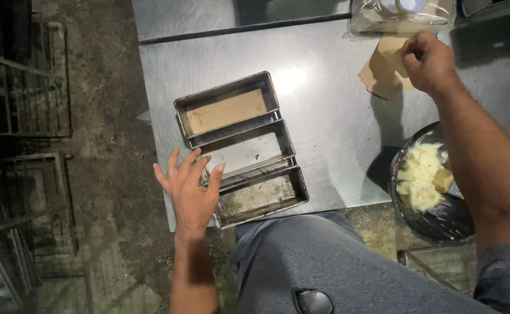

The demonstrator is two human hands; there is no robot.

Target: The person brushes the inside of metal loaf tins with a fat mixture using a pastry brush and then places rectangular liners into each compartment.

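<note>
Beside the joined three-compartment loaf tin [240, 148], the left hand [190, 186] hovered open, fingers spread; the right hand [428, 61] pinched brown paper liners [383, 72] beyond it; one compartment looked lined, two bare; a batter bowl [429, 189] waited nearby.

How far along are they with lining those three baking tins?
One looks done: the far tin already has brown paper lying in its bottom. In hand: the right hand is on the stack of brown paper sheets, while the left hand is spread beside the tins. Left: the middle tin and near tin show bare metal.
</note>
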